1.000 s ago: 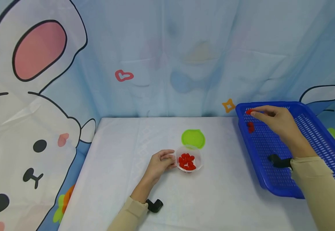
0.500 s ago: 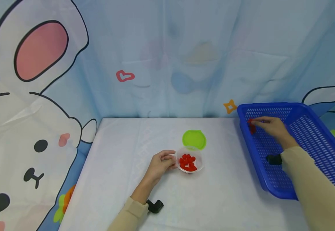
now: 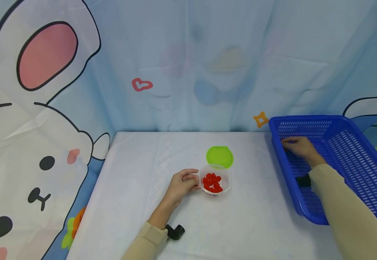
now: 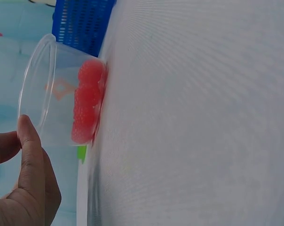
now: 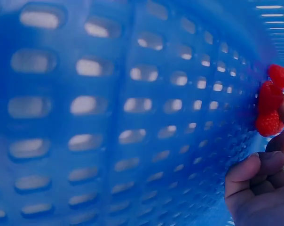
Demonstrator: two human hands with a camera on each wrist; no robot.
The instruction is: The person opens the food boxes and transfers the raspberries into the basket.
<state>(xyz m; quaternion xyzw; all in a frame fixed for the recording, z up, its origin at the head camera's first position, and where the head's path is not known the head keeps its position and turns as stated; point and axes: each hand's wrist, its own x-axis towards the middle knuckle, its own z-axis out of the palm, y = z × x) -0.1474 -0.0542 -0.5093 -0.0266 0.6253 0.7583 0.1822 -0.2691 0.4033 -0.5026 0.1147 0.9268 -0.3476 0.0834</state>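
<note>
Around a clear plastic cup (image 3: 225, 183) in the middle of the table, several red raspberries (image 4: 88, 101) show through the wall. At the cup's left side, the fingertips of my left hand (image 3: 182, 184) hold its rim. Inside the blue basket (image 3: 286, 187) on the right, my right hand (image 3: 302, 148) reaches down along the left wall. Three raspberries (image 5: 271, 98) lie close together there in the right wrist view, and my fingertips pinch at one of them. The frame edge cuts off part of that grip, and in the head view the hand mostly hides these berries.
A green lid (image 3: 219, 156) lies flat just behind the cup. The white tablecloth (image 3: 136, 173) runs from the cup to the basket. A blue printed curtain (image 3: 182, 72) hangs along the back of the table.
My right hand has moved down along the basket's left wall, taking the raspberry at its fingertips lower. My left hand and the cup have stayed in place.
</note>
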